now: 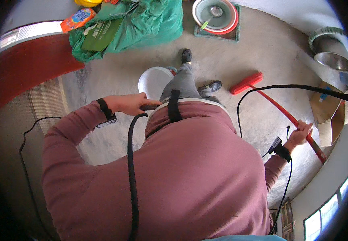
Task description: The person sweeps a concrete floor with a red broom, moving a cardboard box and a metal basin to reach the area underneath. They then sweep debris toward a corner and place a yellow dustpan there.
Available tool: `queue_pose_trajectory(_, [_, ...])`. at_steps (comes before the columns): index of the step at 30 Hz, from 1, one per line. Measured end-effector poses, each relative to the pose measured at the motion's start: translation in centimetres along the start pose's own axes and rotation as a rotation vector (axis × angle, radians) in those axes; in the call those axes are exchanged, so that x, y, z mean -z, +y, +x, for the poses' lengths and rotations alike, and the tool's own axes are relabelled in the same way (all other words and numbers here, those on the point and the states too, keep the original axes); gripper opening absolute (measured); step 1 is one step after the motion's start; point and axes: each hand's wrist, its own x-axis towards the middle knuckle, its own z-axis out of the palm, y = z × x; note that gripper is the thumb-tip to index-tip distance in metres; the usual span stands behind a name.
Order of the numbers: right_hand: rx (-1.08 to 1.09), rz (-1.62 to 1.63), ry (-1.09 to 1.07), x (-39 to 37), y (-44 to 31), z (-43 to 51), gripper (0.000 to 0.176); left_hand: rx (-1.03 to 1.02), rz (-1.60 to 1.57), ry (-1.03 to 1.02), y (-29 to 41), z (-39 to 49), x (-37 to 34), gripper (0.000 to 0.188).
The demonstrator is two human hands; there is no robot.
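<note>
My right hand (299,134) is wrapped around the red handle of a broom (278,107). Its red head (247,83) rests on the floor ahead of my feet and to the right. At my waist, my left hand (128,103) grips a dark handle (150,107); the far end of it is hidden behind my clothing, so what it belongs to cannot be seen. Just beyond that hand, a round white basin or bucket (153,82) shows beside my leg, partly covered by it.
A green plastic sack (150,25) with packages on it lies ahead left, near a dark red panel (32,72). Stacked basins (196,12) sit ahead. On the right are a metal pot (334,62) and an open cardboard box (324,120). Black cables (240,111) hang around me.
</note>
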Motion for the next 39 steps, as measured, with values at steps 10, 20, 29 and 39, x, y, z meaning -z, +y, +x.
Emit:
queue_pose_trajectory(10, [-0.02, -0.028, 0.016, 0.9, 0.3, 0.4, 0.037, -0.114, 0.153, -0.004, 1.3, 1.5, 2.0, 0.067])
queue_pose_trajectory(20, [0.16, 0.007, 0.039, -0.7, 0.1, -0.9, 0.029, -0.296, 0.057, -0.136, 3.3, 2.0, 3.6, 0.062])
queue_pose_trajectory(29, [0.143, -0.069, 0.246, -0.4, 1.8, -1.1, 0.034, -0.162, 0.291, -0.442, -1.2, 7.8, 6.5, 0.053])
queue_pose_trajectory(39, [0.058, -0.082, 0.404, 0.0, 3.1, -1.9, 0.039, 0.006, 0.138, -0.438, -2.3, 9.0, 14.1, 0.052])
